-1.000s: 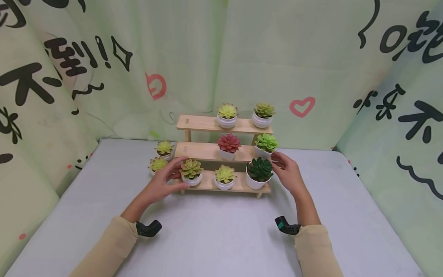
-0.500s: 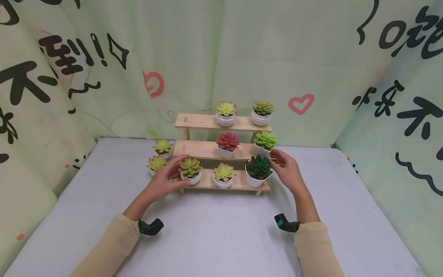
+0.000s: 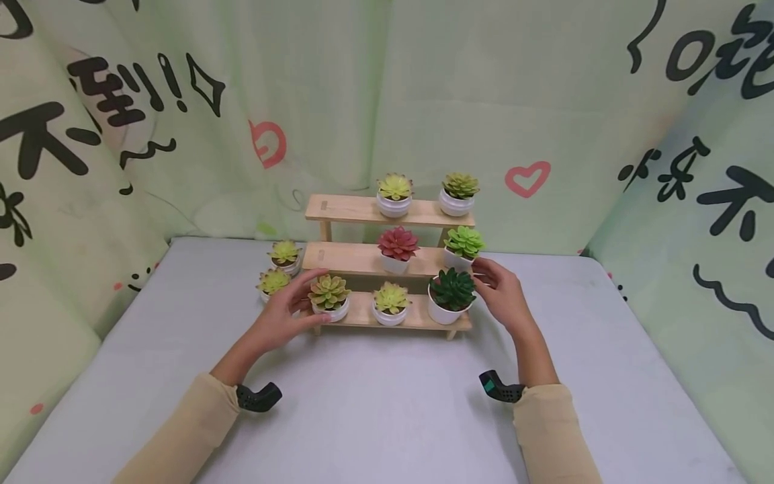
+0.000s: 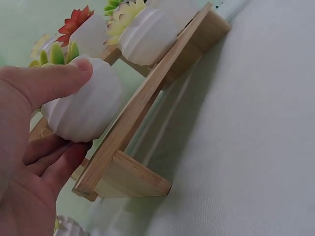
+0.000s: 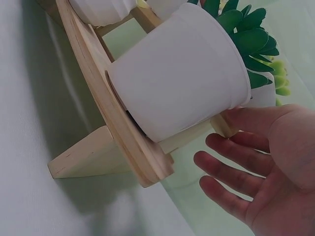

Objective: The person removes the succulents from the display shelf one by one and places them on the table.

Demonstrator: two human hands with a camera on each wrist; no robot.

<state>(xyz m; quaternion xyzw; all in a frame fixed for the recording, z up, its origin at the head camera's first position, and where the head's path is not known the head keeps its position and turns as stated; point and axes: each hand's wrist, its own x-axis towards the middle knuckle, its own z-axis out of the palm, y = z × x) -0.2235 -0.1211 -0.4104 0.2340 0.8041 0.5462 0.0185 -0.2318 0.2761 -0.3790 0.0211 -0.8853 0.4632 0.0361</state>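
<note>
Head view: pinched succulent (image 3: pixel 330 300), axis near-vertical, leaves (image 3: pixel 329 290) up.

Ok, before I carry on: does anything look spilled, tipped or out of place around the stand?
Nothing looks spilled or toppled. One oddity: two yellow-green succulents sit on the table beside the left end of the wooden stand, apart from the potted succulents arranged on it.

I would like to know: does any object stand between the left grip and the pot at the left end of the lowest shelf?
Nothing visible does: the left grip directly holds the white pot. The yellow-green plant in the shelf's middle stands on the pot's other side.
</note>
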